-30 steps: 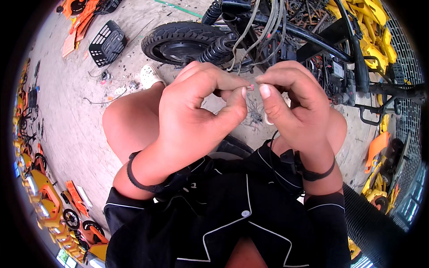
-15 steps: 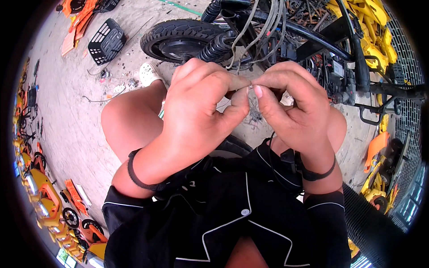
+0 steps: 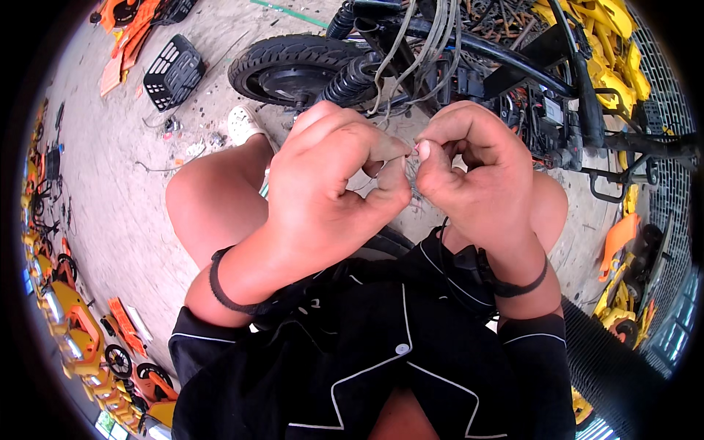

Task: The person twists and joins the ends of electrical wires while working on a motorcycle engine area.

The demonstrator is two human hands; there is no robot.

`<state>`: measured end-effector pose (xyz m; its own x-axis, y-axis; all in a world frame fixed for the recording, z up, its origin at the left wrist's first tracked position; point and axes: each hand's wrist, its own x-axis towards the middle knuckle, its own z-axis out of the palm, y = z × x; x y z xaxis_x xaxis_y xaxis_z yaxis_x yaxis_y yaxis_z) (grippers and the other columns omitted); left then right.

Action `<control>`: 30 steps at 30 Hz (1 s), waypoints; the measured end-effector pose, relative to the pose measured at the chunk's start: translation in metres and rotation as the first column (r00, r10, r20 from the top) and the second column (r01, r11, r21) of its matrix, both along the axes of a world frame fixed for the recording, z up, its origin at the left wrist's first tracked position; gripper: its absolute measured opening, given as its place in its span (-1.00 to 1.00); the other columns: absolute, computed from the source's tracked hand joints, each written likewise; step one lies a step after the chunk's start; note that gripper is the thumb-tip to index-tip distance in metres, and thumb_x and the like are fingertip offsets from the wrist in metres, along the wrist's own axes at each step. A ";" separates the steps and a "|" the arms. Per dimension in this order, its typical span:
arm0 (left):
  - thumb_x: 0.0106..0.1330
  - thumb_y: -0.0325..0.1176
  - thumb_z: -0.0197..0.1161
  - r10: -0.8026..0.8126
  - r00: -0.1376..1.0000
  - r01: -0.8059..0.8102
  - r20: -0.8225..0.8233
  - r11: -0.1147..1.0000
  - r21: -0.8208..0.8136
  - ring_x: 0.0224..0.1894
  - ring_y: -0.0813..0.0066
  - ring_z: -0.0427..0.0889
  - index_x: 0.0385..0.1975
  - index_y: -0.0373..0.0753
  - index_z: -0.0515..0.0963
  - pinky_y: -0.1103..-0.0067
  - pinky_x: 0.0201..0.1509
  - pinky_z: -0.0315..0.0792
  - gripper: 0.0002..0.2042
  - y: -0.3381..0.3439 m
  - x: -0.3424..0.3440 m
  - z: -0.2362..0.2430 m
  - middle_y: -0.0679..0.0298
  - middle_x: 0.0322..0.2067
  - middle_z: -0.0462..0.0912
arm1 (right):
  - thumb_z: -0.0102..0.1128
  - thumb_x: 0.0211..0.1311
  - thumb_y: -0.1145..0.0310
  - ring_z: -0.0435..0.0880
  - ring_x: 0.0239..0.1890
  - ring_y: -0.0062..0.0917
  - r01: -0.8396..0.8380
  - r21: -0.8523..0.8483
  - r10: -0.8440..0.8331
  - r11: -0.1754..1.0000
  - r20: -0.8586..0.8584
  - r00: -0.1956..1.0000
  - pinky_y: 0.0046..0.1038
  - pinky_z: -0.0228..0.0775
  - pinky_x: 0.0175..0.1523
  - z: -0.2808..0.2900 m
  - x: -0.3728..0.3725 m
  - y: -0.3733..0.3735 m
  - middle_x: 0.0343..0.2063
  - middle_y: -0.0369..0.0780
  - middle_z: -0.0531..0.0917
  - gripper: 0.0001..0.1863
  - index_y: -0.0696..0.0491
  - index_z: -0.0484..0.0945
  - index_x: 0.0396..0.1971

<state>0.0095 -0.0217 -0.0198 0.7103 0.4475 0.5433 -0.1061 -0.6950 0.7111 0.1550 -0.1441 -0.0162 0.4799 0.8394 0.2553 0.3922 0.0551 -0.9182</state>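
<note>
At the middle of the view my left hand (image 3: 330, 183) has thumb and forefinger pinched at their tips on a tiny pinkish piece (image 3: 416, 149), too small to make out. My right hand (image 3: 477, 176) pinches at the same spot, its thumb and curled forefinger meeting the left fingertips and mostly covering the piece. Just beyond my hands stands a black partly bare vehicle frame (image 3: 491, 51), with a wheel with a knobbly tyre (image 3: 273, 72), coiled shock springs (image 3: 345, 84) and hanging grey cables (image 3: 400, 59).
A black plastic basket (image 3: 173, 72) and orange panels (image 3: 134, 44) lie on the grey floor (image 3: 117, 205) at the left. Yellow panels (image 3: 623, 66) are piled at the right by a mesh barrier (image 3: 660, 183). Orange and yellow vehicle parts (image 3: 81, 323) line the left edge. My knees flank my hands.
My fingertips have come closer together round the tiny piece, hiding more of it. My right thumb and forefinger are more curled and have shifted slightly left.
</note>
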 end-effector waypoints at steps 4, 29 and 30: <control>-0.04 -0.74 0.38 -0.005 1.000 0.004 -0.017 1.000 -0.018 -0.42 0.44 0.53 -0.38 -0.29 0.65 0.56 -0.33 0.40 -0.76 -0.001 -0.002 0.002 0.28 -0.46 0.60 | 0.38 0.11 0.61 0.56 -0.49 -0.78 0.021 0.031 -0.018 0.999 -0.082 0.996 -0.66 0.44 -0.37 -0.004 -0.001 0.002 -0.47 -0.34 0.67 -0.88 0.12 0.60 -0.41; 0.28 -0.58 0.39 -0.014 0.997 -0.007 -0.081 0.967 -0.256 -0.31 0.65 0.49 -0.22 -0.31 0.70 0.65 -0.28 0.27 -0.89 0.007 -0.012 0.005 0.34 -0.34 0.65 | 0.42 0.24 0.56 0.49 -0.40 -0.74 -0.412 0.140 0.427 0.900 -0.099 0.899 -0.66 0.35 -0.32 0.006 0.036 -0.003 -0.34 -0.33 0.58 -0.82 0.11 0.53 -0.34; 0.30 -0.57 0.39 -0.018 0.993 -0.015 -0.113 0.959 -0.284 -0.31 0.67 0.49 -0.21 -0.31 0.70 0.66 -0.28 0.26 -0.89 0.007 -0.013 0.006 0.35 -0.34 0.64 | 0.44 0.22 0.56 0.49 -0.39 -0.73 -0.408 0.134 0.423 0.903 -0.117 0.899 -0.66 0.35 -0.32 0.005 0.036 -0.004 -0.34 -0.33 0.58 -0.81 0.11 0.54 -0.33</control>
<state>-0.0033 -0.0147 -0.0139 0.7607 0.5705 0.3096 -0.0142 -0.4622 0.8867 0.1906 -0.1478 -0.0111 0.1304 0.9426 0.3076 0.1810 0.2823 -0.9421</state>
